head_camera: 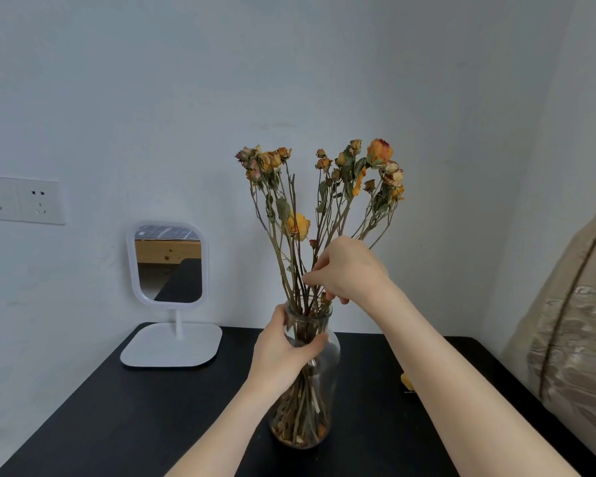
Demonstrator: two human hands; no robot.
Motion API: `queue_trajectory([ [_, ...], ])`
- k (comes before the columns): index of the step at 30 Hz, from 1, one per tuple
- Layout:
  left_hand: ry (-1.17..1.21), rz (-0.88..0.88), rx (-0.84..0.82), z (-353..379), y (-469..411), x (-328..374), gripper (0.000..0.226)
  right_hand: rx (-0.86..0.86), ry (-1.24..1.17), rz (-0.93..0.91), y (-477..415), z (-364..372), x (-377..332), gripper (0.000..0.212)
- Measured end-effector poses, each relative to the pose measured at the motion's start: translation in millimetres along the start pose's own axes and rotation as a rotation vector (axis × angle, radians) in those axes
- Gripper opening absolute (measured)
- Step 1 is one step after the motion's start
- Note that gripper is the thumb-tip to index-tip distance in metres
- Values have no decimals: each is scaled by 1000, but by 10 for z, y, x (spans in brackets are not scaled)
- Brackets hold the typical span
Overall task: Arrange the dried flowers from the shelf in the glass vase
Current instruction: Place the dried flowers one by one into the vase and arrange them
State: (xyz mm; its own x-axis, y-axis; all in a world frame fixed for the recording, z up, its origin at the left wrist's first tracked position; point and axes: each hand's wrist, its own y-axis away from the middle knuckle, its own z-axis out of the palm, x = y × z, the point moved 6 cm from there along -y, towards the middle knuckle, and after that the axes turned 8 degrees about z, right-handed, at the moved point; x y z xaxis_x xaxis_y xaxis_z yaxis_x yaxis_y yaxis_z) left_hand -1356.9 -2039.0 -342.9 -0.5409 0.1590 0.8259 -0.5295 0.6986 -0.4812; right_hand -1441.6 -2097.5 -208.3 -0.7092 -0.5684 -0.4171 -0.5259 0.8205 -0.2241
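Glass vase (324,390): upright on the black table (117,407), about midway between its left and right edges, forward of the back edge. Dried flowers (324,187) stand in it, stems fanned. Left hand (279,356) curls round the neck. Right hand (350,270) pinches stems just above the rim. Recommendation: the stems look brittle, so shift one at a time, gripping low, with the neck held firm. A loose petal (407,381) lies right of the vase.

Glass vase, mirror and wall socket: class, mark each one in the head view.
glass vase (303,421), head view, lower body.
mirror (169,266), head view, middle of the glass.
wall socket (39,201), head view, right-hand outlet plate.
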Motion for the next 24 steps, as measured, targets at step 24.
queue_trajectory([
  [24, -20, 102, -228, 697, 1162, 227, 14, -78, -217, 448, 779, 248, 2524, 15],
])
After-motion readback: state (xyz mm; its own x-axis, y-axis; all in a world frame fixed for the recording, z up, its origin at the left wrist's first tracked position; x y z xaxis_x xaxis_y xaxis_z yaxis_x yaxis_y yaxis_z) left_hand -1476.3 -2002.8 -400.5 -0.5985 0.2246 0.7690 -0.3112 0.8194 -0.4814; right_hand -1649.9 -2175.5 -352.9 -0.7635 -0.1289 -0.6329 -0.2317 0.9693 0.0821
